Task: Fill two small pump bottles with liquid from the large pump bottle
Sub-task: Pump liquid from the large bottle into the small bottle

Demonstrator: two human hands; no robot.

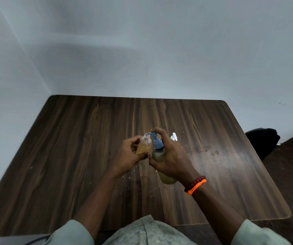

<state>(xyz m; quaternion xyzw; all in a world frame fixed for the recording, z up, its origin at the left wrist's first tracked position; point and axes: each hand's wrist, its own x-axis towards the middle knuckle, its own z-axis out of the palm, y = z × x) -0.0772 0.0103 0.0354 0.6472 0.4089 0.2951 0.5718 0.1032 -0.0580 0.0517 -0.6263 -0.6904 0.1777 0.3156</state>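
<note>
Above the table (89,156), left hand (127,154) fingers curled round small bottle (143,146), right hand (170,156) fingers round large pump bottle (159,154).

Small clear plastic bottle (143,145) sits left of, just beside, large blue-pump bottle (158,151). White pump head (174,137) lies behind both. All above dark wooden table (71,156).

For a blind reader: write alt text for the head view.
Over a wooden table, the right hand grips a large pump bottle, a finger on its blue pump, spout at the open small bottle held by the left hand.
</note>
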